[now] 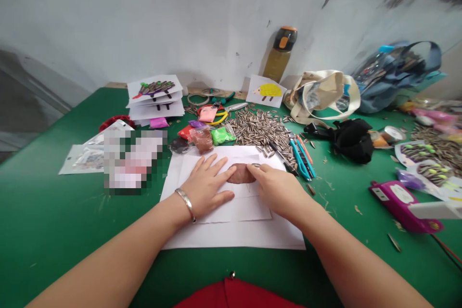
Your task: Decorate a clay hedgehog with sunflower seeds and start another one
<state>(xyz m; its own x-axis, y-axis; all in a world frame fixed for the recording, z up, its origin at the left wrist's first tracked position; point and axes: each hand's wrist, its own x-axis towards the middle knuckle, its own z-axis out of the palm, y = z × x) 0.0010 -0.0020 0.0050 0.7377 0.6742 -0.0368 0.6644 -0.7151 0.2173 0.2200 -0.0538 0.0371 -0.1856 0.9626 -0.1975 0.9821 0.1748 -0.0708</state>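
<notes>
A flat brown clay oval [241, 173] lies on a small white paper [231, 211], which rests on a larger white sheet [231, 238]. My left hand [208, 184] is open and flat on the small paper, fingers spread, its index fingertip at the oval's left edge. Folded in on itself, my right hand [279, 187] presses its index fingertip against the oval's right edge. Its thumb and inner fingers are hidden, so whatever they pinch cannot be made out. Faint pencil lines show below the clay. Beyond the sheets spreads a pile of striped sunflower seeds [258, 125].
Clay packets, including a brown one [202, 141] and a green one [223, 134], sit behind the paper. Scissors [231, 108], a blue cutter [302, 159] and a black pen [283, 158] lie nearby. Around are picture cards [155, 91], a bottle [279, 55], and a purple glue gun [400, 204].
</notes>
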